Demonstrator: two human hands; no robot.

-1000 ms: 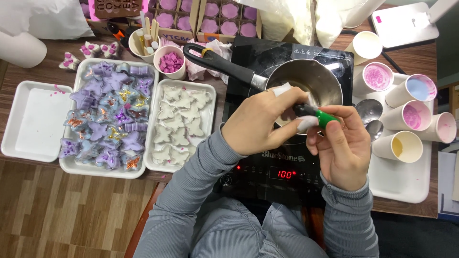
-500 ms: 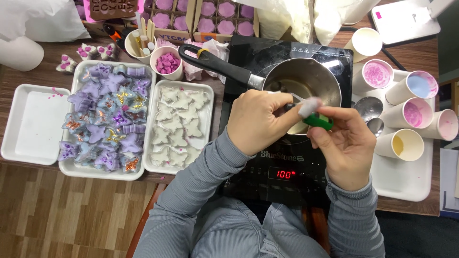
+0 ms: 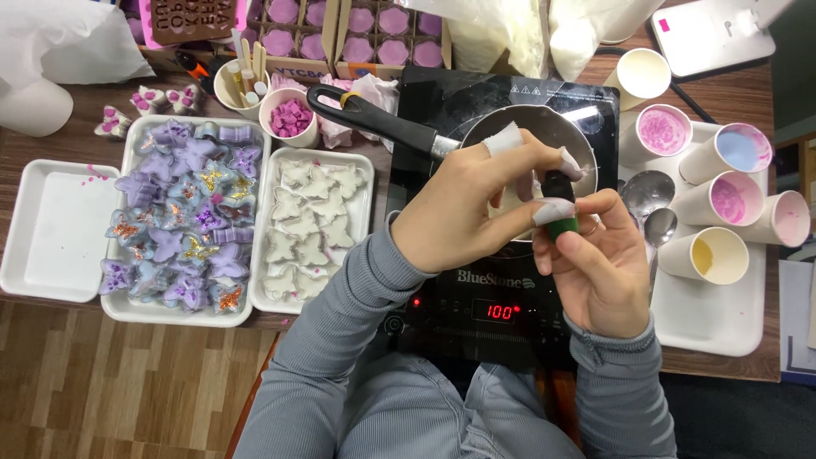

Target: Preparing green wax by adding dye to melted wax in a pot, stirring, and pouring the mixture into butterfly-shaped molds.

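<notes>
A small green bottle (image 3: 561,226), judged light, rigid and slick, is pinched at its body by the right hand (image 3: 599,268) while its black cap (image 3: 557,185) is gripped by the left hand (image 3: 463,212), fingers (image 3: 552,210) closed, above the saucepan (image 3: 586,140).

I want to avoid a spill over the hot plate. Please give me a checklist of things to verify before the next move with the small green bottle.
1. Green bottle held by right hand: ok.
2. Left hand fingers on its black cap: ok.
3. Bottle above the steel pot: ok.
4. Cap loose or tight: cannot tell.
5. Pot on the black cooktop, display lit: ok.
6. Pot handle clear of hands: ok.
</notes>
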